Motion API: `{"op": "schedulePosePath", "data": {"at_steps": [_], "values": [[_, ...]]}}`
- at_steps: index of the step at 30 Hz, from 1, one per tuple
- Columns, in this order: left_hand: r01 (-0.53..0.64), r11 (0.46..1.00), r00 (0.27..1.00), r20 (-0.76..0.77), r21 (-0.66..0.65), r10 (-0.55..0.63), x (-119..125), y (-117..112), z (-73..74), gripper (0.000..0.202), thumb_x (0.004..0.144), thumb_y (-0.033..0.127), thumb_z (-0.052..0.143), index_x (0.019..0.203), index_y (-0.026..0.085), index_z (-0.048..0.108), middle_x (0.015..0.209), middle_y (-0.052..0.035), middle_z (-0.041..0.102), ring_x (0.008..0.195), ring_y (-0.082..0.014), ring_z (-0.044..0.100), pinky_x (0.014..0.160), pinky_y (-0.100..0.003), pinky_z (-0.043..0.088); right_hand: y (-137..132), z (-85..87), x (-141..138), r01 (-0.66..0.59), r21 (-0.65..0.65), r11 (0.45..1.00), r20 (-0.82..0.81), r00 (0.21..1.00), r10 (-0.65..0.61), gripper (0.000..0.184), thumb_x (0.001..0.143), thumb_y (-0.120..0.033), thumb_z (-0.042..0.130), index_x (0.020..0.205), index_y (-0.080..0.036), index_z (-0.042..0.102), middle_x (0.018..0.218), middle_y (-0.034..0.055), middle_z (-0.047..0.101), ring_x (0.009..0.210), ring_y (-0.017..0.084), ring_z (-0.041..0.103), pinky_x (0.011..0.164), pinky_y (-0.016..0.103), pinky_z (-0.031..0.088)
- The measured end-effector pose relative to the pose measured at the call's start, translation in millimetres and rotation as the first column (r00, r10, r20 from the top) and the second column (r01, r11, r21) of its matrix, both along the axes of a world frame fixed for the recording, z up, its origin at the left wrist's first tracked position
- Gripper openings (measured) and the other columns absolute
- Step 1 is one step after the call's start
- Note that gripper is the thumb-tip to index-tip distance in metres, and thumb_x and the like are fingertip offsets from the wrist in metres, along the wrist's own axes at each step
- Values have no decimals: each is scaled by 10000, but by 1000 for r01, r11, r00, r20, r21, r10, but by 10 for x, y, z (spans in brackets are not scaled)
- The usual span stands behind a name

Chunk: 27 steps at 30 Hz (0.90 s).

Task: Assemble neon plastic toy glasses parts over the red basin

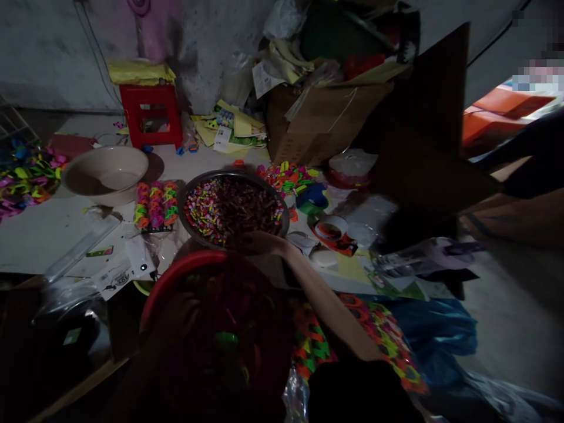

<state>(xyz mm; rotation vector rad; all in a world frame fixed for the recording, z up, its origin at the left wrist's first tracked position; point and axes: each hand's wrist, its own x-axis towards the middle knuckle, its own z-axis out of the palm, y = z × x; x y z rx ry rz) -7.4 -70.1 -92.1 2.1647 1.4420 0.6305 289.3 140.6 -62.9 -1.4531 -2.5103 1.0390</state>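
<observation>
My right hand [259,242] reaches over the near rim of a round metal bowl [285,226]. The bowl holds many small wrapped candies [205,205], bright on the left and dark brown on the right. Shadow hides the fingertips of that hand, so its grip cannot be made out. Below the bowl stands a large red basin [154,288] with colourful plastic pieces in it, among them a green one [226,339]. Inside its left part is my left hand [187,311], dim, with fingers loosely bent and apart; nothing shows in them.
A beige basin [138,161] stands left of packed colourful toys [156,205]. Farther back are a red stool [152,111] and a full cardboard box [321,126]. A tape roll [332,228] lies right of the bowl. A person's dark sleeve [533,155] shows at far right.
</observation>
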Motion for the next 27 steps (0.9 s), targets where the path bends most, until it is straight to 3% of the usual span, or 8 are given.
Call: {"op": "schedulePosePath", "data": {"at_steps": [4,11,17,21,27], "values": [[-4,1000,1000,-3,-11,4,0,-5,2,312,918,340,545,1190,188,566,1238,-96,575,1045,-210,595,888,-430,520,-10,-36,43,20,7,1000,17,1000,-20,142,804,-191,608,868,-171,733,817,42,745,726,180,661,633,214,474],[-4,1000,1000,3,-26,4,10,15,-2,313,917,340,547,1189,186,566,1233,-95,578,1040,-209,597,883,-428,522,19,-49,121,136,110,985,-3,991,-137,229,902,-196,510,1099,-155,620,1057,104,699,941,210,638,814,285,487],[-6,999,1000,3,-32,6,-16,2,-18,312,916,340,548,1186,183,567,1224,-95,582,1031,-207,600,876,-424,526,15,-109,-69,31,30,999,12,999,-31,275,923,-365,564,1060,-133,619,1037,48,646,878,172,638,777,349,545],[-13,999,1000,11,-35,13,-17,-36,-71,279,925,335,534,1163,198,581,1214,-91,592,1018,-197,603,871,-411,529,51,-93,-130,-26,11,1000,13,1000,26,298,914,-375,575,1081,-132,622,1083,41,631,926,209,630,780,350,549],[4,999,1000,27,-54,-2,-31,-65,-124,258,938,326,511,1152,206,589,1214,-89,595,1027,-191,603,888,-403,525,82,-98,-92,-79,76,994,9,997,79,261,934,-347,548,1112,-166,608,1135,65,615,938,179,620,799,348,545]]}}
